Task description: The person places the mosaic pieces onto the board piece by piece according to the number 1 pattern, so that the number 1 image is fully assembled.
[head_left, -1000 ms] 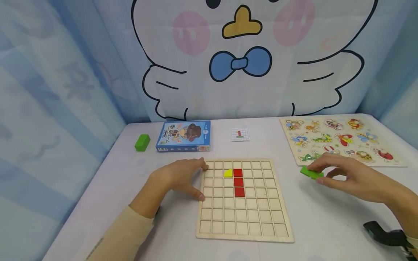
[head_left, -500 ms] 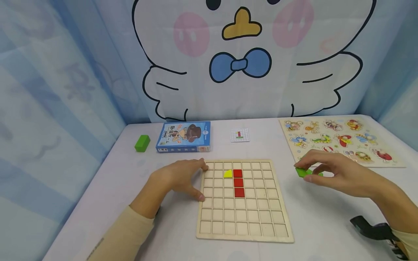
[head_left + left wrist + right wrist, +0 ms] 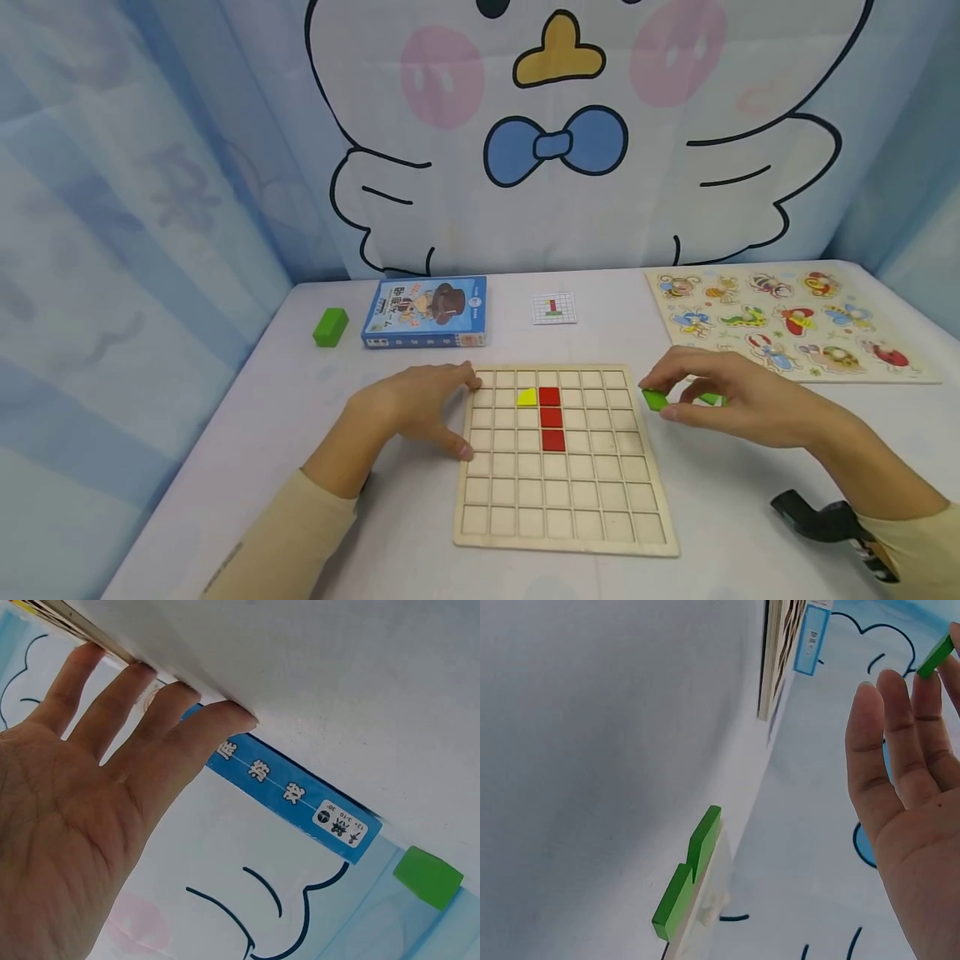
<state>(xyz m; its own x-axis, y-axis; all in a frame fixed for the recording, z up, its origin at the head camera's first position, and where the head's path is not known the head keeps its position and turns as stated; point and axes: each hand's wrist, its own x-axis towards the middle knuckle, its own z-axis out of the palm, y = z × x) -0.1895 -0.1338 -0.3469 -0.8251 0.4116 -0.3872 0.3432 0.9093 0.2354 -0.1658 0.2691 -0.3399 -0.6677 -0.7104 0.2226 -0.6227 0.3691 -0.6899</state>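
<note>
In the head view my right hand [image 3: 757, 400] pinches a small green tile [image 3: 654, 401] between thumb and fingertips, just right of the wooden grid board [image 3: 517, 500]. The right wrist view shows this tile [image 3: 934, 657] at the fingertips, while two more green tiles [image 3: 705, 841] lie on the table. On the board sit a yellow piece [image 3: 527, 397] and a column of red tiles [image 3: 552, 417]. My left hand [image 3: 408, 407] rests with spread fingers and thumb against the board's left edge; its palm [image 3: 67, 825] fills part of the left wrist view.
A blue game box [image 3: 425, 312] and a green block [image 3: 331, 327] stand at the back left. Behind the grid board lies a small pattern card [image 3: 554, 308]. An insect puzzle board [image 3: 795, 292] occupies the right rear, and a printed curtain [image 3: 585, 225] hangs behind the table.
My right hand has moved left from beside the insect board toward the grid board, carrying one green tile away from the others. The left hand has stayed at the board's edge.
</note>
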